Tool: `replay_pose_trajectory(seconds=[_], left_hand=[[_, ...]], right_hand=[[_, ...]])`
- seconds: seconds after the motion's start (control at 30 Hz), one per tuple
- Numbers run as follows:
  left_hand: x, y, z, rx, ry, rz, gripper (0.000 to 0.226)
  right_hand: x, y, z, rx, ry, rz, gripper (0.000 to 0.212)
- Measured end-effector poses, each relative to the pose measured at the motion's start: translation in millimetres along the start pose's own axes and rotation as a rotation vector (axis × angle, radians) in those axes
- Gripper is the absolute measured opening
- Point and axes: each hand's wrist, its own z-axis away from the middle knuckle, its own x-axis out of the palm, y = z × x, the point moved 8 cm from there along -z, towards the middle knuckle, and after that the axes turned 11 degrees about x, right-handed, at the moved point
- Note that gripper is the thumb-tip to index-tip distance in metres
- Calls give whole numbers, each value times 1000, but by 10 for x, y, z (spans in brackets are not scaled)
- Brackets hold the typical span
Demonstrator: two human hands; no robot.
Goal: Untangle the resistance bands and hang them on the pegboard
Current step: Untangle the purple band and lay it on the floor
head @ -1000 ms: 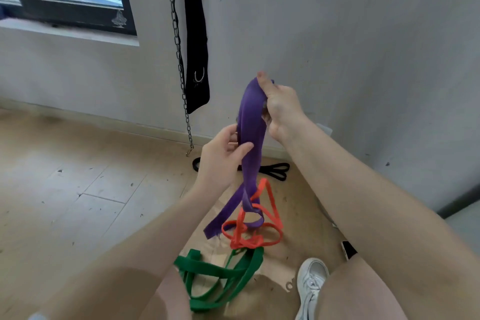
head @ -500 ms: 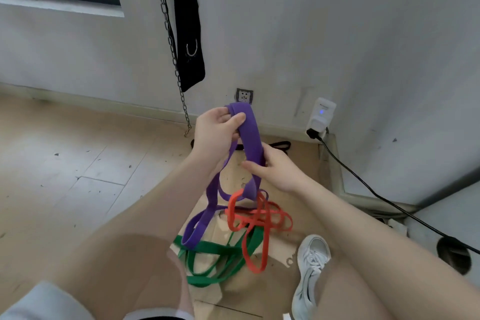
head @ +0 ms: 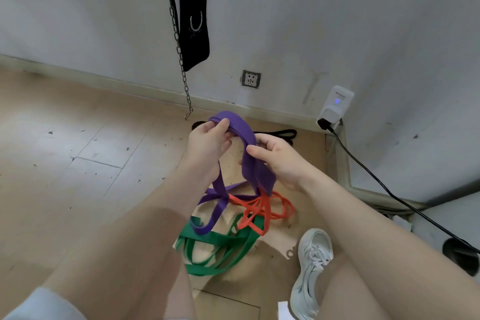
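The purple band (head: 240,132) arches between both hands above the floor, in front of the wall socket (head: 251,79). The left hand (head: 207,145) pinches its top, thumb over curled fingers; the right hand (head: 279,157) grips the band just beside it, thumb pressed on the front. Below, the purple loops pass through the orange band (head: 259,212), which lies over the green band (head: 220,252) on the floor

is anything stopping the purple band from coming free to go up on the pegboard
Yes. Both hands, left hand and right hand, already grip the purple band, but its lower loops are still tangled with the orange band just above the green band on the floor. No pegboard is in view.
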Motion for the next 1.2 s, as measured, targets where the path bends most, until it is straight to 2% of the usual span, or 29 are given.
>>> replay_pose_trajectory(seconds=[0.07,0.13,0.2,0.3,0.37,0.47,0.5,0.57,0.63,0.7,0.83,0.93,1.0,1.07,1.2], left_hand=[[9,-133,44,-99,-47,-10,17],[48,-257,135,-148,-140,-70,20],[12,-315,193,-150,-131,-75,21],[-120,-369,175,-167,-53,-73,21],[-165,-400,166,-198,-12,-56,20],[-182,-387,112,-196,58,24,17],[-188,-367,91,-185,69,32,15],[-191,-336,47,-156,68,-3,16],[-184,-322,29,-135,58,-57,11],[-191,-317,27,-120,73,-92,3],[-216,-312,19,-62,101,-231,9],[-210,-228,69,43,80,-357,19],[-152,-178,109,118,-24,-444,5],[-129,-177,149,125,-119,-472,21],[-182,-138,177,119,-192,-448,36]], right_hand=[[28,-27,-57,-1,-22,-78,16],[77,-68,-100,-13,-48,-44,19],[119,-90,-127,-36,-26,205,22],[125,-60,-238,-78,96,756,32],[106,-36,-295,-93,181,890,36],[-120,-32,-195,-80,426,525,41],[-189,53,-164,-45,461,421,40],[-173,363,-139,120,336,371,43],[-42,662,-100,241,146,365,63],[33,727,-64,219,107,467,75],[-39,493,-121,43,283,581,65],[-27,409,-208,-2,208,660,54],[6,399,-234,-20,135,606,51],[32,427,-271,-1,96,573,46],[58,516,-372,13,79,702,29]])
